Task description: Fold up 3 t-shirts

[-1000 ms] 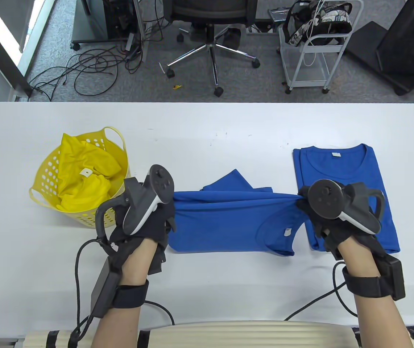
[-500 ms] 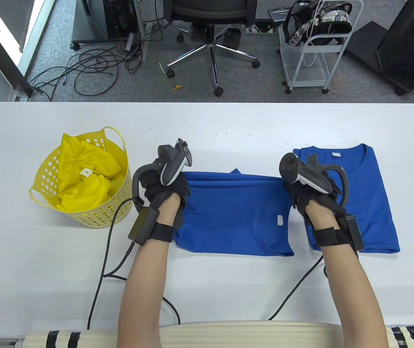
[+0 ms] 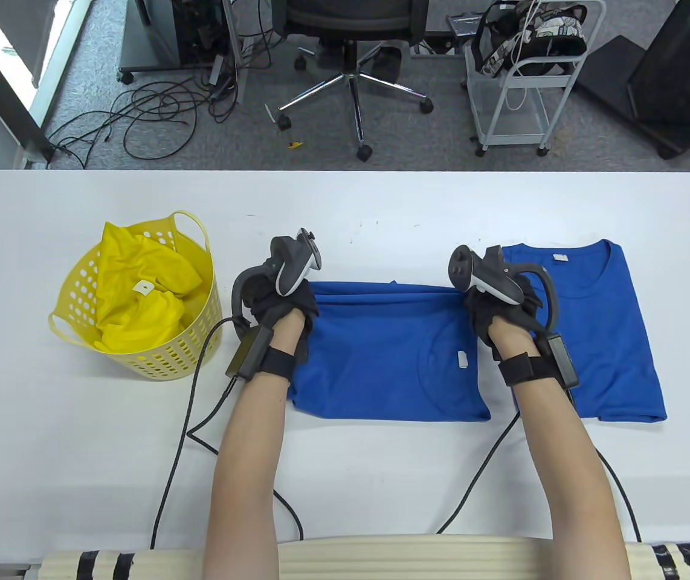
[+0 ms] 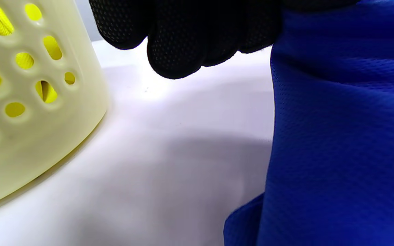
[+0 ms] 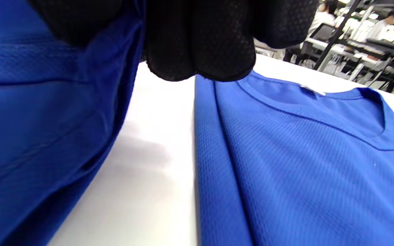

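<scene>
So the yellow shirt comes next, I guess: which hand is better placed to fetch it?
Probably the left hand: it is beside the yellow basket holding that shirt; the right hand is farther away.

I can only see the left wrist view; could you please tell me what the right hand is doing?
Observer: The right hand grips the far right corner of the same blue mesh t-shirt, which is spread between both hands.
Operator: Thank you. Is any shirt already folded?
Observer: Yes, a second blue t-shirt lies folded flat on the white table to the right, with a strip of bare table between the two.
Operator: And what is the yellow behind the basket holes?
Observer: A crumpled yellow t-shirt with a white label fills the yellow perforated plastic basket.
</scene>
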{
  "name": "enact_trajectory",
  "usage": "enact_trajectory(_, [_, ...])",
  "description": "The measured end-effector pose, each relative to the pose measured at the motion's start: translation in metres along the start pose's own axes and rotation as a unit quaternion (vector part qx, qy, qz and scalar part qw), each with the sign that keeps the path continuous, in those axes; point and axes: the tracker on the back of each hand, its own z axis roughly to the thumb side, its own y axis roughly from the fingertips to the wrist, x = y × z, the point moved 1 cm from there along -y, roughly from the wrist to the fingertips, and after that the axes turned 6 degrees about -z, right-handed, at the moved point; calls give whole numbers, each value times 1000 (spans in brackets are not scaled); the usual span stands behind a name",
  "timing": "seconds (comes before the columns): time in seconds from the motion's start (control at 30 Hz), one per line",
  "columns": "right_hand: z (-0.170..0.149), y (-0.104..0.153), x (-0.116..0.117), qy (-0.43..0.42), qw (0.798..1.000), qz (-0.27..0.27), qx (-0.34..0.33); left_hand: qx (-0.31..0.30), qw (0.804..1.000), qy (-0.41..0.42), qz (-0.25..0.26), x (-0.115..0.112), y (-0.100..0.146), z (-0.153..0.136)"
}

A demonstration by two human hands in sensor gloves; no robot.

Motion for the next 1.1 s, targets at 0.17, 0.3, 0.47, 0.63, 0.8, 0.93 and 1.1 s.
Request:
enact_trajectory(0.17, [-10, 12, -19, -27, 998, -53, 13, -68, 993, 37, 92, 13, 36, -4])
enact_trajectory(0.3, [-8, 33, -30, -48, 997, -63, -7, -244, 968, 3, 66, -3, 70, 7])
enact_trajectory(0.47, [3, 60, -33, -103, 993, -58, -25, -311, 941, -125, -51, -62, 93, 28])
enact_trajectory(0.63, [23, 89, -31, -142, 987, -54, -55, -284, 941, -163, -81, -104, 84, 30])
enact_trajectory(0.8, [47, 104, -14, -160, 984, -36, -75, -251, 958, -114, -83, -112, 85, 22])
enact_trajectory(0.93, [68, 109, 4, -159, 983, -27, -88, -210, 962, -161, -59, -119, 106, 33])
enact_trajectory(1.1, [86, 110, 26, -128, 985, -11, -114, -213, 959, -184, -14, -115, 121, 39])
